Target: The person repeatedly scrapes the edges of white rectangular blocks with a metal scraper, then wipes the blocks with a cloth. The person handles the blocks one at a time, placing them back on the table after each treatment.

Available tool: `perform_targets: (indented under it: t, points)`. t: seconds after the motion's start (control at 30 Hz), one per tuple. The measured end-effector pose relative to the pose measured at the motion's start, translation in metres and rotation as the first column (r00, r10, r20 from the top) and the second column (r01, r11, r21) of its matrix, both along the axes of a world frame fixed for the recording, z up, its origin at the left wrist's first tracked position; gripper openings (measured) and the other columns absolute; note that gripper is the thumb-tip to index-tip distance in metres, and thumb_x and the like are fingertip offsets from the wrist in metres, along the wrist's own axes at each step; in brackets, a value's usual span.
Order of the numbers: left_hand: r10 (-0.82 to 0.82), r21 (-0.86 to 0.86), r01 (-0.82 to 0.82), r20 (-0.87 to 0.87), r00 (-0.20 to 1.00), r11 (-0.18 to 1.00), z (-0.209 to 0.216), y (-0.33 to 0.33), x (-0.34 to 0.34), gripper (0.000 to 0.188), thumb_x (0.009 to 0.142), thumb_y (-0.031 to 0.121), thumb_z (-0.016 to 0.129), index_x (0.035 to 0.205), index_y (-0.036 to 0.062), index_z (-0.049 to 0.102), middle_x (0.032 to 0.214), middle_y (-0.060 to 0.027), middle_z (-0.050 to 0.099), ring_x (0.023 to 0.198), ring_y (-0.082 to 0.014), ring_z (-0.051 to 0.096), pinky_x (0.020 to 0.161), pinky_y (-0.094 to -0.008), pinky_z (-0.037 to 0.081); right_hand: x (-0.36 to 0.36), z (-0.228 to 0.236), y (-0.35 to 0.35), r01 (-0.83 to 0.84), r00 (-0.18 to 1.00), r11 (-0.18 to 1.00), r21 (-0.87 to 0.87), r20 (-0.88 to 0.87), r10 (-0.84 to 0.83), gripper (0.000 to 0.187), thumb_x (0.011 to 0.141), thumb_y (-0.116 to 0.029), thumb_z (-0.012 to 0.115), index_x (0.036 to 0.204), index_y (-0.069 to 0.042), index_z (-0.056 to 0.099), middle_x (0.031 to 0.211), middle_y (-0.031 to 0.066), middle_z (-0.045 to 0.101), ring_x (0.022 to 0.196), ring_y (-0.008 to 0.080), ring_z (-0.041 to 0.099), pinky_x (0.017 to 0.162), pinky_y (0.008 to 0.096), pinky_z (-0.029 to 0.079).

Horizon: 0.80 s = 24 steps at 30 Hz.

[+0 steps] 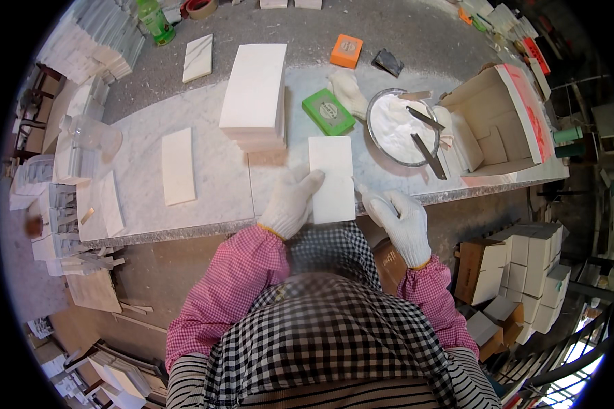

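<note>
A white rectangular tile (333,191) lies at the front edge of the marble-topped table, its near end sticking out past the edge. My left hand (290,203), in a white knitted glove, grips the tile's left side with the thumb on top. On its right side is my right hand (404,221), also gloved and closed, its fingertips close to the tile's edge. Whatever those fingers hold is too small to make out. Beyond the tile stands a tall stack of white tiles (256,85). A green box-shaped block (328,112) lies just past the tile's far end.
On the right, a metal bowl (372,140) of white paste or powder carries dark flat blades (426,155). An open cardboard box (501,146) lies beside it. A crumpled white glove (348,94), an orange block (346,52) and single tiles (178,167) lie around.
</note>
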<state>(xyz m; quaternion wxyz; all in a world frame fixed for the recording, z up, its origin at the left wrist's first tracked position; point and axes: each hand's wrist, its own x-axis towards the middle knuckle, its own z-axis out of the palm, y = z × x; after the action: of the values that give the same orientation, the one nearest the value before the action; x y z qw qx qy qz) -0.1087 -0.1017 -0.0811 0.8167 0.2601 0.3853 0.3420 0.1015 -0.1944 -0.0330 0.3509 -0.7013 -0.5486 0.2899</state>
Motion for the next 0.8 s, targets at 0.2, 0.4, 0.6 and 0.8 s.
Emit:
perform_targets:
  t: [0.2,0.4,0.6,0.8]
  points:
    - [0.004,-0.01,-0.004,0.015,1.0,1.0,0.003,0.0,0.001,0.039,0.107,0.009,0.05,0.14,-0.0121,0.052,0.13,-0.0182,0.066,0.115,-0.0234,0.067,0.099,-0.0346,0.057,0.0,0.001,0.0,0.008,1.0,1.0,-0.015,-0.018,-0.009,0.021,0.091,-0.02,0.074,0.095,0.0,0.074,0.08,0.0143,0.067,0.072,0.0258,0.064,0.069,0.0361,0.05]
    - [0.01,-0.013,-0.011,-0.011,1.0,1.0,0.004,0.0,0.0,0.038,0.107,0.009,0.05,0.139,-0.012,0.052,0.128,-0.018,0.067,0.114,-0.0235,0.068,0.098,-0.035,0.057,-0.005,0.017,0.0,-0.088,0.994,0.996,-0.03,-0.065,0.086,0.024,0.096,-0.021,0.069,0.103,0.002,0.075,0.079,0.0042,0.066,0.073,0.0109,0.057,0.067,0.0287,0.046]
    - [0.007,-0.016,-0.007,0.004,1.0,1.0,0.004,0.0,0.001,0.038,0.107,0.009,0.051,0.138,-0.0121,0.052,0.128,-0.0178,0.067,0.113,-0.0232,0.068,0.098,-0.035,0.057,-0.01,0.009,0.002,-0.026,0.998,0.999,-0.022,-0.063,0.024,0.024,0.091,-0.023,0.073,0.093,0.001,0.075,0.075,0.0133,0.066,0.066,0.0217,0.062,0.065,0.0347,0.048]
    - [0.014,0.017,-0.014,0.008,1.0,1.0,-0.001,-0.001,0.001,0.039,0.107,0.01,0.052,0.139,-0.0122,0.053,0.129,-0.0182,0.067,0.113,-0.0225,0.067,0.099,-0.0337,0.056,-0.013,0.01,0.004,-0.05,0.996,0.998,-0.026,-0.075,0.048,0.025,0.091,-0.024,0.073,0.09,0.001,0.074,0.073,0.0132,0.065,0.065,0.0225,0.062,0.064,0.0358,0.048]
